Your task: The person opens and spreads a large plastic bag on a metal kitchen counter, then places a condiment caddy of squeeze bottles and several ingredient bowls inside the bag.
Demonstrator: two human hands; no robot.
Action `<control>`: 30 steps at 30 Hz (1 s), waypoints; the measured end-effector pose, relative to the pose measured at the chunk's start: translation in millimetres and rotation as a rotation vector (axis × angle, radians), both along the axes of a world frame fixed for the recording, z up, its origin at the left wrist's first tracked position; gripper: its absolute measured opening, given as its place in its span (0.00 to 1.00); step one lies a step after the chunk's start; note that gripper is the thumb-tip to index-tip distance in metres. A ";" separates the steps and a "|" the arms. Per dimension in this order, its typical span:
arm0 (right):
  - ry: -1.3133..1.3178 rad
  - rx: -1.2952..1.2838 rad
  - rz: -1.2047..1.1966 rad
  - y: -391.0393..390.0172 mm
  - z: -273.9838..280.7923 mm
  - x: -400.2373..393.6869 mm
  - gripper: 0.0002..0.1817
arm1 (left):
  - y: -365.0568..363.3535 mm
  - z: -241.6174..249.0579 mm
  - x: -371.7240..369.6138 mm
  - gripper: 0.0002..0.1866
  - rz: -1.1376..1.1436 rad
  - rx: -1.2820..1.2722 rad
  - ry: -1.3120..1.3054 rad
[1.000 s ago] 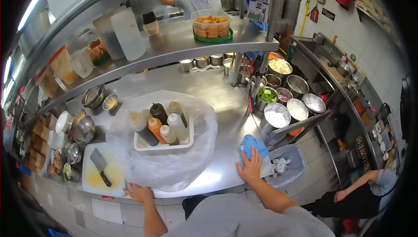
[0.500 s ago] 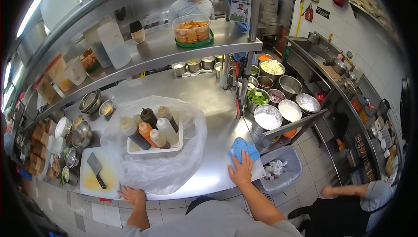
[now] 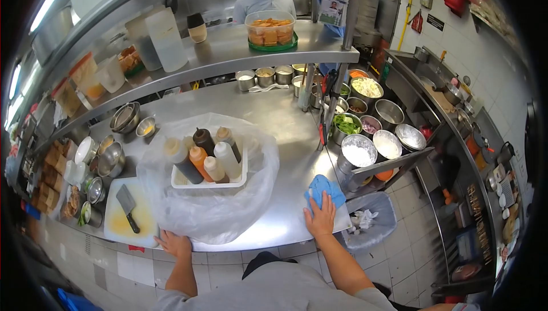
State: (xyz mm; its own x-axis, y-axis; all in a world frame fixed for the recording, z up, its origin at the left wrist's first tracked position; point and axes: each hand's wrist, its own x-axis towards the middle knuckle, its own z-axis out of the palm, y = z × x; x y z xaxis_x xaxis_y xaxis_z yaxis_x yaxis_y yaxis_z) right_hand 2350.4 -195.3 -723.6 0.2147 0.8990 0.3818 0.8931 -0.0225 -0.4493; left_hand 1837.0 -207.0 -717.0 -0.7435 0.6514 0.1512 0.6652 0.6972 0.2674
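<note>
My left hand (image 3: 173, 243) rests at the front edge of the steel counter, its fingers spread, beside the white cutting board (image 3: 115, 235). A cleaver (image 3: 125, 199) with a black handle lies on that board. My right hand (image 3: 321, 218) is open at the counter's right corner, its fingertips touching a crumpled blue cloth (image 3: 326, 189). Between my hands, a white tray (image 3: 231, 184) holding several squeeze bottles (image 3: 198, 160) stands on a spread clear plastic bag (image 3: 171, 215).
Metal bowls (image 3: 111, 159) crowd the counter's left side. Several steel containers (image 3: 358, 152) of ingredients stand at the right, above a lined bin (image 3: 377, 237). A steel shelf (image 3: 228, 53) crosses overhead, bearing a tub of orange pieces (image 3: 270, 32). Behind it stands a person (image 3: 264, 3).
My view has shifted slightly, while both hands keep their places on the counter and cloth. The co-worker at the lower right has moved almost wholly out of view.
</note>
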 end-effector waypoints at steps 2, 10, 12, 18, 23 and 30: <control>-0.010 0.002 -0.003 0.2 0.7 -1.1 0.26 | -0.9 12.0 6.5 0.38 0.002 0.010 -0.029; -0.026 -0.014 -0.013 -0.7 -6.2 -2.2 0.26 | -1.0 12.6 5.4 0.37 0.002 0.022 -0.036; -0.025 -0.004 -0.012 -1.5 -3.4 -1.8 0.26 | 1.7 5.0 0.4 0.37 0.015 -0.005 -0.003; 0.003 0.002 -0.008 -2.4 -1.9 -2.2 0.25 | -0.3 10.5 4.5 0.36 0.002 0.029 -0.009; 0.006 0.007 -0.012 -1.7 -4.2 -1.3 0.25 | 1.7 5.5 2.8 0.36 0.017 0.003 0.002; 0.007 0.001 -0.008 -1.5 -4.7 -0.6 0.26 | 2.0 1.7 0.2 0.36 0.033 -0.056 0.028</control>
State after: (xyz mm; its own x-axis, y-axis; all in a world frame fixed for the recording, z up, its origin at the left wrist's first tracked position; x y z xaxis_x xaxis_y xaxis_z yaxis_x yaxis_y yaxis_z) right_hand 2349.8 -196.8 -728.3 0.2243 0.8970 0.3809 0.8898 -0.0291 -0.4554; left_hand 1837.2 -205.0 -715.3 -0.7607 0.6347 0.1360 0.6483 0.7322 0.2086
